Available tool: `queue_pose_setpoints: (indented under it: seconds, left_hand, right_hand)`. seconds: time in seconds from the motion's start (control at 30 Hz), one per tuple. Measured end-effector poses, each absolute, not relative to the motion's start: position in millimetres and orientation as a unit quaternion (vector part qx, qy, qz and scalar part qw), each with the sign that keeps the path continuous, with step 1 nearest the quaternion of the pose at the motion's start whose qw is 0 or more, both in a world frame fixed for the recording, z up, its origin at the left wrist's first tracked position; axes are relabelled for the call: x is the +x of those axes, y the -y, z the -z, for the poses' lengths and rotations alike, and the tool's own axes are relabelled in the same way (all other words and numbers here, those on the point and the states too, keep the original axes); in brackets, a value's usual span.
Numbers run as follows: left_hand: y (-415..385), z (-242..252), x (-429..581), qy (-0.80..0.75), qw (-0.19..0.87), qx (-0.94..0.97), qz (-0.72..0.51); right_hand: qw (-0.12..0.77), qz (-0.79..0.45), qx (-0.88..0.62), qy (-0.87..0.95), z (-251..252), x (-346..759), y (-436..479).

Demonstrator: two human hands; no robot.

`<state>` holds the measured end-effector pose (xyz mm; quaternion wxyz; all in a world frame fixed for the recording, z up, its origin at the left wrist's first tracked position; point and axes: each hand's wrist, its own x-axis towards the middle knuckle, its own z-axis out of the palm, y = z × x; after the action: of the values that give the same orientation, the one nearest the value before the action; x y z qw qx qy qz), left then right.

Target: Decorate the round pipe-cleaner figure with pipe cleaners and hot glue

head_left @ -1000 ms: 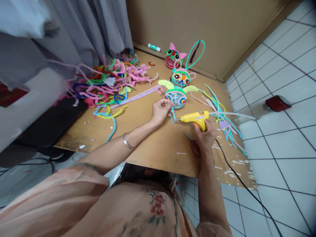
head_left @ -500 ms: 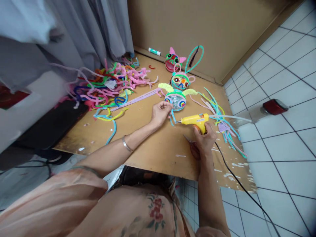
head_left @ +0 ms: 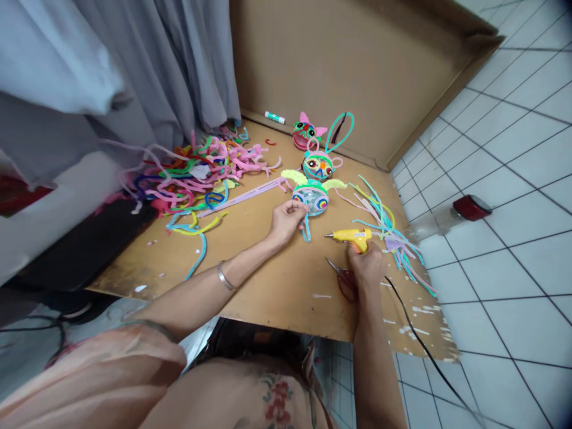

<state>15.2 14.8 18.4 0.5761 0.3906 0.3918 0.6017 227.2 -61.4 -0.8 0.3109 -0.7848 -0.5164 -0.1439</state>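
Note:
My left hand (head_left: pixel 286 221) pinches a folded light-blue pipe cleaner (head_left: pixel 306 230) whose ends hang below the fingertips. Just behind those fingers sits a round clear ornament (head_left: pixel 316 201) with ringed eyes, a green band and pale yellow-green ears; whether the fingers touch it I cannot tell. In my right hand (head_left: pixel 369 262) is a yellow hot glue gun (head_left: pixel 353 235), gripped by the handle. Its nozzle points left, a short gap from the pipe cleaner. Scissors with dark red handles (head_left: pixel 346 285) lie beside my right wrist, partly covered by it.
Left on the table (head_left: pixel 268 280) lies a tangled heap of pipe cleaners (head_left: pixel 201 170); a smaller bunch (head_left: pixel 393 235) lies right. Two finished-looking animal heads (head_left: pixel 318 165) and a glue stick tube (head_left: pixel 274 117) stand behind. A black cord (head_left: pixel 415 325) trails off the right edge.
The glue gun's nozzle has drawn back from the blue pipe cleaner, to the right. My left hand keeps its pinch beside the ornament. The whole view has shifted slightly.

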Motion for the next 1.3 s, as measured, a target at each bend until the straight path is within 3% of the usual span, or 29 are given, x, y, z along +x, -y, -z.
queue_pose_setpoints:
  seconds: [0.23,0.37,0.43,0.53,0.6,0.73,1.0,1.17,1.3]
  left_hand:
    - [-10,-22,16,-0.341,0.634,0.407,-0.562]
    - [-8,-24,16,-0.313,0.685,0.407,-0.517]
    - [-7,-24,15,-0.297,0.721,0.404,-0.478]
    - [-3,-24,14,-0.254,0.788,0.390,-0.402]
    - [0,-24,13,-0.229,0.823,0.377,-0.357]
    - [5,-23,12,-0.212,0.850,0.368,-0.312]
    - [7,-19,15,-0.204,0.851,0.387,-0.289]
    - [-6,-36,1,-0.247,0.749,0.529,-0.313]
    - [-13,-66,-20,-0.366,0.453,0.597,-0.551]
  right_hand:
    - [0.235,0.161,-0.822,0.492,7,226,65]
    - [0.293,0.176,-0.792,0.506,-1,223,69]
    - [0.381,0.104,-0.748,0.533,-7,217,69]
    - [0.516,-0.147,-0.643,0.546,-14,200,64]
    - [0.560,-0.302,-0.583,0.504,-19,184,61]
    - [0.592,-0.459,-0.499,0.435,-32,159,56]
    - [0.576,-0.577,-0.448,0.367,-47,149,58]
    - [0.589,-0.578,-0.446,0.348,-51,148,57]
    - [0.625,-0.547,-0.476,0.290,-54,146,49]
